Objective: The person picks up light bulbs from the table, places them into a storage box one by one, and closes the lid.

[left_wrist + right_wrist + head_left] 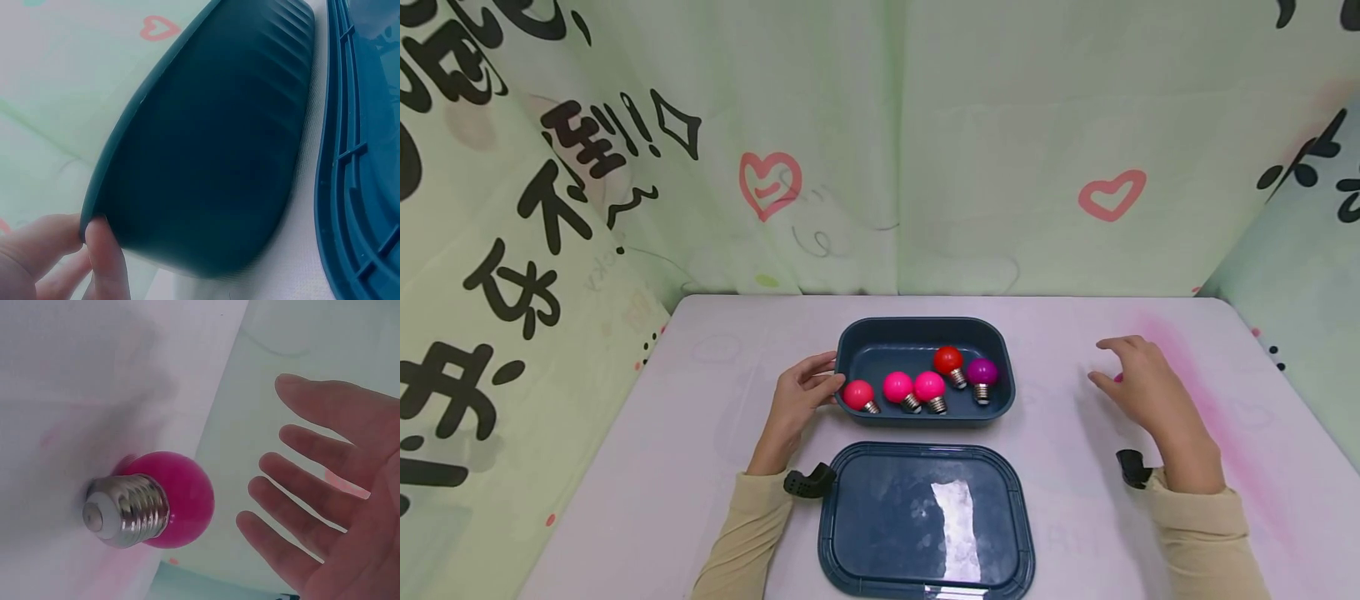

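Note:
My left hand (801, 404) pinches the left rim of a dark blue plastic box (895, 329); the left wrist view shows thumb and fingers (106, 256) on its edge. Inside the box lie several round light bulbs with silver screw bases: a red bulb (948, 360), a purple bulb (982, 372), two pink bulbs (898, 387) and a pinkish-red bulb (858, 394). On the right, my right hand (1146, 387) hovers with spread fingers beside a magenta bulb (184, 500) on the table, not touching it. From the head, that bulb is mostly hidden behind the hand.
A dark blue lid (895, 517) lies flat on the white table (737, 350) in front of the box. Pale green cloth (985, 125) with hearts and black writing hangs behind and at both sides. A pink stain (1195, 383) marks the table's right.

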### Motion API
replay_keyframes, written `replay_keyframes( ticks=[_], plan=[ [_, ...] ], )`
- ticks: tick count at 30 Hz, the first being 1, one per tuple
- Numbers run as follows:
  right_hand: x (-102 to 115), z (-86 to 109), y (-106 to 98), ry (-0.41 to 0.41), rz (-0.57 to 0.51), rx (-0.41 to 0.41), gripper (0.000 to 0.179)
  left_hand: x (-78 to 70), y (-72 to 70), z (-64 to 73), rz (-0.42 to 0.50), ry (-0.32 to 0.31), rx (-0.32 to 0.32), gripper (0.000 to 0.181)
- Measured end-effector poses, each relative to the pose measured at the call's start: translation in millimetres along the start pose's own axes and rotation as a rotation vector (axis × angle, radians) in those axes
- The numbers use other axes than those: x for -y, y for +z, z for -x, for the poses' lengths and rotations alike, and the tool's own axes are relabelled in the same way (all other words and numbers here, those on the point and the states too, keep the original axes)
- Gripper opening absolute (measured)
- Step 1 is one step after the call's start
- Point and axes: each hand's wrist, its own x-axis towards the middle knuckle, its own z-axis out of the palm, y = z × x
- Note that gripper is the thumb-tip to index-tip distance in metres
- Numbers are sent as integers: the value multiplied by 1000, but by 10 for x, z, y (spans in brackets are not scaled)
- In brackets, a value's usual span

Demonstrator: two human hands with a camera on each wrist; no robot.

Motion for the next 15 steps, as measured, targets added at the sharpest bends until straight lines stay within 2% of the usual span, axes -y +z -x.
replay_keyframes(
  ticks=[15],
  plan=[
    [-258, 70, 6, 126, 34, 96, 51, 1, 2, 3, -6, 2, -2, 45]
  ],
)
